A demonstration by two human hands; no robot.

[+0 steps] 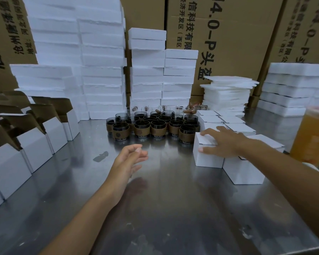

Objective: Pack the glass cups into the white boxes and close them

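Note:
Several dark glass cups [156, 127] with brown sleeves stand grouped at the middle of the steel table [166, 208]. My right hand [222, 142] lies across the top and front of a closed white box [206, 159], thumb on its front face, fingers spread over its lid. More closed white boxes [241, 172] sit beside and behind it. My left hand [131, 156] hovers over the table in front of the cups, fingers loosely apart and holding nothing. Open white boxes [35, 144] with raised brown flaps line the left side.
Tall stacks of white foam blocks [99, 57] and foam sheets [226, 92] fill the back of the table. Brown cartons [228, 34] stand behind them. An orange drink cup [310, 133] stands at the right edge.

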